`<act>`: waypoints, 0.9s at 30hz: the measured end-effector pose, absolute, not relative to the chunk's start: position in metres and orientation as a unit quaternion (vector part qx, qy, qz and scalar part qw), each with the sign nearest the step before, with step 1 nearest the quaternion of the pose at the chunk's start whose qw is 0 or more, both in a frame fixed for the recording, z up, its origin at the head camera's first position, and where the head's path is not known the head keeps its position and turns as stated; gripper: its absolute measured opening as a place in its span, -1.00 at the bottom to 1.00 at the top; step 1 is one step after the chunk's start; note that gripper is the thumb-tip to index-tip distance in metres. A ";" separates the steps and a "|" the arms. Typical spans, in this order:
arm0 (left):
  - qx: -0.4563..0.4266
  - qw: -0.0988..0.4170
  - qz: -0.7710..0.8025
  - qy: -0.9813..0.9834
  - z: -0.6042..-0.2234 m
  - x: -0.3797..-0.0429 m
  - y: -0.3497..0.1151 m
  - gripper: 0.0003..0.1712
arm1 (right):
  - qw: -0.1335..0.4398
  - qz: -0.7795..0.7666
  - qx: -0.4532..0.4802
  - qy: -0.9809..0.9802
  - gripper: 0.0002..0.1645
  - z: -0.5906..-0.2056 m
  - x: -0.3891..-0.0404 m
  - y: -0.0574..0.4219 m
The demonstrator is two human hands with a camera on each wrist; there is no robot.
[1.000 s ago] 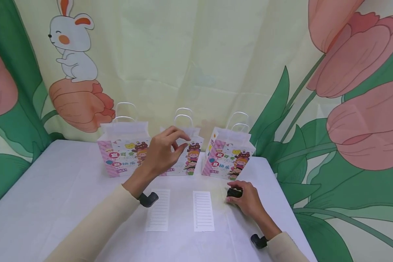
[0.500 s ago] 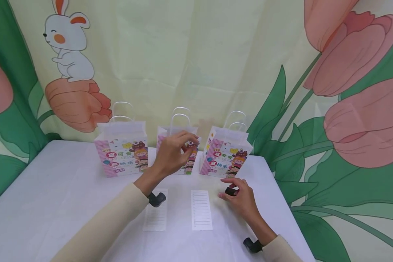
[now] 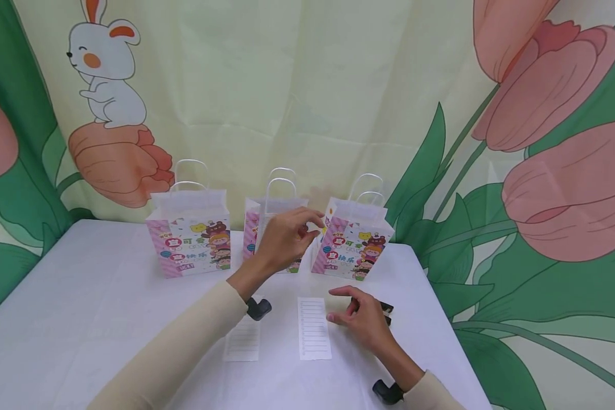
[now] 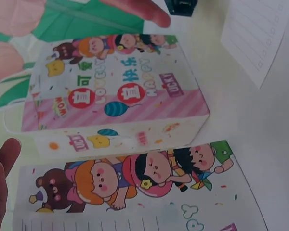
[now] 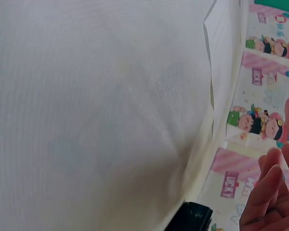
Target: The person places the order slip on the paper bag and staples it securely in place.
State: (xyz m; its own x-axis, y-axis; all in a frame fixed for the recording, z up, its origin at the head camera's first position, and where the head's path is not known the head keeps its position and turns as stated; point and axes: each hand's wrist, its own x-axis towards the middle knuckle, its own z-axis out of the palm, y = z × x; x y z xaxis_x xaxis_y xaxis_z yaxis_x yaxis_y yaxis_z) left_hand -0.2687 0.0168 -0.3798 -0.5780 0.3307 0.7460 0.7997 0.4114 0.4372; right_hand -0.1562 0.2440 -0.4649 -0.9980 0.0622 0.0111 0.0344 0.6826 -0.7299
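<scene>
My left hand is raised in front of the middle paper gift bag, its fingertips overlapping the edge of the right gift bag. Its thumb and index finger are bent but apart, with nothing between them. A lined white strip shows on the middle bag's front, partly behind this hand. My right hand hovers low over the table with thumb and forefinger spread, holding nothing. Just behind it lies a small black boxy object, partly hidden; its end also shows in the right wrist view.
A third gift bag stands at the left of the row, cartoon side forward. Two lined paper strips lie on the white table: one strip at centre, another strip partly under my left wrist. A printed curtain hangs behind.
My left hand has moved right across the bags, towards the right one. My right hand has let go of the black object and shifted left towards the centre strip.
</scene>
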 end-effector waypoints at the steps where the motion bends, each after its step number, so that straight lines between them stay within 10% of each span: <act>1: -0.357 0.286 -0.408 -0.790 -0.381 -0.269 0.019 -0.84 | 0.012 0.397 -0.027 -0.917 -0.39 -0.466 -0.156 0.243; 27: -0.353 0.250 -0.417 -0.799 -0.380 -0.278 0.053 -0.76 | -0.049 0.372 0.013 -0.927 -0.36 -0.485 -0.161 0.233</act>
